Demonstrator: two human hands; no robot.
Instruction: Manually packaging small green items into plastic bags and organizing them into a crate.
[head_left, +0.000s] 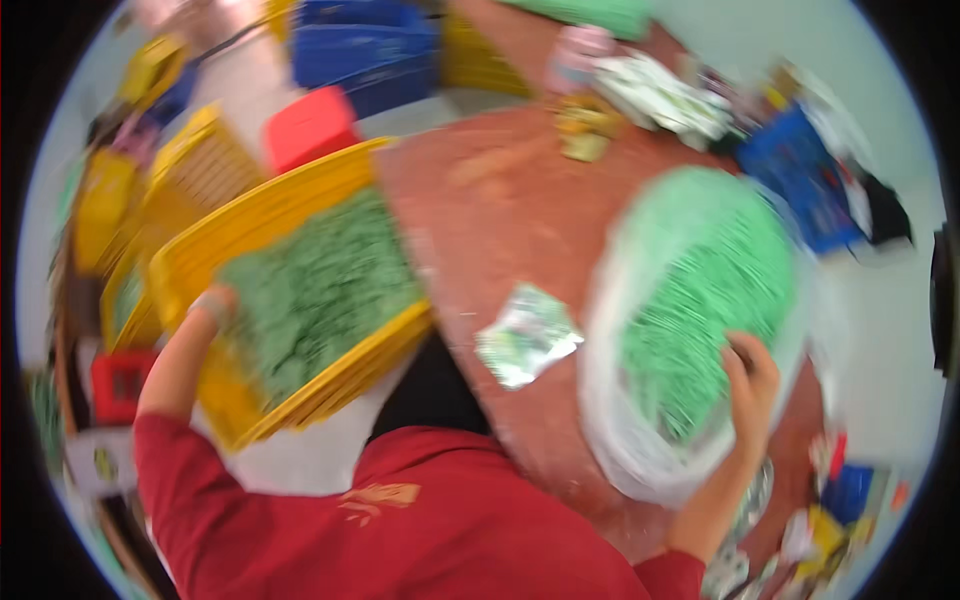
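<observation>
My left hand (219, 306) is at the near-left inner side of a yellow plastic crate (262, 206), against the loose green material (322, 292) inside it; its fingers are blurred and partly hidden. On the right, a white translucent plastic bag (611, 442) lies with its mouth spread around a heap of thin, bright green strips (697, 315). Over the lower right part of this heap is my right hand (752, 375), fingers bent. Blur keeps me from telling whether it pinches any strip. Between crate and bag rests a shiny printed packet (529, 336).
The bag stands on a reddish-brown tabletop (502, 217). At its back are a pink container (581, 49), yellow tape-like rolls (585, 124) and white packets (660, 94). A blue basket (802, 180) is at right. Blue crates (364, 56) and a red bin (311, 127) stand beyond the yellow crate.
</observation>
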